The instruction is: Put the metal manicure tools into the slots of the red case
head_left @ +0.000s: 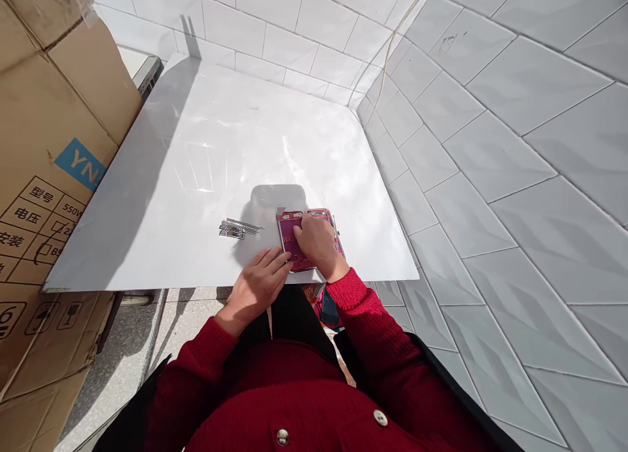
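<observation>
A small manicure case (296,248) with a red-purple lining and elastic loops lies open near the table's front edge. My left hand (262,278) holds its lower left edge, fingertips over the rim and thumb hidden. Above the middle of the case, my right hand (318,243) is closed with its fingers curled down; whatever they pinch is hidden beneath the hand. Some shiny metal pieces show in the upper right of the case. Left of it, several slim metal tools (238,228) lie in a loose pile on the white table.
The white table (235,131) meets tiled walls at the back and right. A large cardboard box (53,138) stands along its left side. A thin cable (391,43) hangs down in the back right corner. Below the front edge are my legs and a speckled floor.
</observation>
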Available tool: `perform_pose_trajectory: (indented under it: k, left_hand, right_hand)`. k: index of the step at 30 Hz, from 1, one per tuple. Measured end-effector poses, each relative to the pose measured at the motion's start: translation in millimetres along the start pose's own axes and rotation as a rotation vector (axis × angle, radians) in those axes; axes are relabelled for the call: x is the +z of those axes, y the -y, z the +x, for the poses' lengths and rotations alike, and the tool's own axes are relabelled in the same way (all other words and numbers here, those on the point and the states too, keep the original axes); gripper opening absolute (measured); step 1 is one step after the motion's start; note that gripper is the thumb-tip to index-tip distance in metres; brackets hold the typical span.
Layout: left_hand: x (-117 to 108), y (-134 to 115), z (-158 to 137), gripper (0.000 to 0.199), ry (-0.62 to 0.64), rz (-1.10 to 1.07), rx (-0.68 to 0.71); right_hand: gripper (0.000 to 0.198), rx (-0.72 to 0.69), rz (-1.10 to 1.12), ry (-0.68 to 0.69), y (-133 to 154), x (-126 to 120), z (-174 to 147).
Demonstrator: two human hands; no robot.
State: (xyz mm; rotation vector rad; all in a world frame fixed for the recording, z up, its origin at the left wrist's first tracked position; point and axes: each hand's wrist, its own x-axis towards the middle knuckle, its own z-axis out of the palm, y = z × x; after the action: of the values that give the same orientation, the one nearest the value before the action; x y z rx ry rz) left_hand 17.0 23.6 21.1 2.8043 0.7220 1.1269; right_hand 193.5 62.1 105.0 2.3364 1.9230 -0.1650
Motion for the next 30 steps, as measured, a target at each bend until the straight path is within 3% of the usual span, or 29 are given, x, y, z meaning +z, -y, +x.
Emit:
perform_pose_trajectory:
  k: [7,15,23,30]
  left_hand:
    - [0.6,-1.0,0.5,0.024,-0.022,-0.013,-0.005]
    - [4.7,1.1,-2.5,0.030,0.017,-0.052,-0.014]
    - [3.7,-0.5,-0.3,0.026,-0.023,0.030,0.008]
    - [3.8,0.8,-3.8,0.026,0.001,-0.002,-0.013]
  right_hand:
    - [0.038,0.057,0.200,-0.024,-4.6,-1.1,-3.3]
    - [0.045,0.084,0.067,-0.022,-5.4,3.0,-5.8]
    - [0.044,0.052,0.493,0.026,-10.1,4.8,-7.5]
    - [0.032,0.079,0.136,-0.040,-12.6,3.1,5.2]
